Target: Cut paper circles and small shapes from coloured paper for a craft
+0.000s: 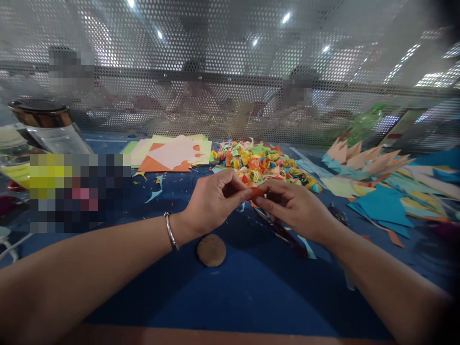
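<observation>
Over the blue table, my left hand (215,199) and my right hand (291,206) meet, each pinching a small orange paper piece (256,192) between thumb and fingers. Its exact shape is partly covered by my fingertips. Just behind the hands lies a heap of small curled paper pieces (258,160) in yellow, orange, green and pink. A flat, round brown disc (212,250) rests on the table below my left wrist. Under my right hand lies a long dark tool (283,235), partly hidden, whose kind I cannot make out.
Coloured paper sheets (167,152) are stacked at the back left. To the right stand folded peach paper points (366,158) near blue paper sheets (383,206). A clear jar (59,139) is at far left, a green bottle (368,122) at back right. A perforated metal screen (230,110) closes the back.
</observation>
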Motion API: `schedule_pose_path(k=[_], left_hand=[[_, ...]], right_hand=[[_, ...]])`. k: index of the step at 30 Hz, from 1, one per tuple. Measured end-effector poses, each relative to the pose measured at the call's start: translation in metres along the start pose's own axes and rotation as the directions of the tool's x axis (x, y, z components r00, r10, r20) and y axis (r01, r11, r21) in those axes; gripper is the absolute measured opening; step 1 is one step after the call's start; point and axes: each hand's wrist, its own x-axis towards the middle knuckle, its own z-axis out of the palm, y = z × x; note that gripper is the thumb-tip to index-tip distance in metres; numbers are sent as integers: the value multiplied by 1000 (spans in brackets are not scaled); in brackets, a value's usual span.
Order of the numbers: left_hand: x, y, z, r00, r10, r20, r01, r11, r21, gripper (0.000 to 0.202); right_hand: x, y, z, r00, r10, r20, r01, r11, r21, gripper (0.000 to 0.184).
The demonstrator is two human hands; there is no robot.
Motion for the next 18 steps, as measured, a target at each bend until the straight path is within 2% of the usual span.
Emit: schedule_pose_path(k=[10, 14, 18], left_hand=[[1, -3, 2, 999, -33, 8, 34, 996, -88, 24], [1, -4, 4, 997, -42, 64, 52, 983, -173, 21], [2, -3, 6, 990, 17, 137, 23, 957, -288, 20]], right_hand=[[-2, -2, -2, 999, -42, -17, 41, 998, -50, 24], [-2, 1, -1, 994, -106, -38, 102, 991, -83, 21], [-1, 0, 1, 990, -137, -44, 133, 987, -86, 21]])
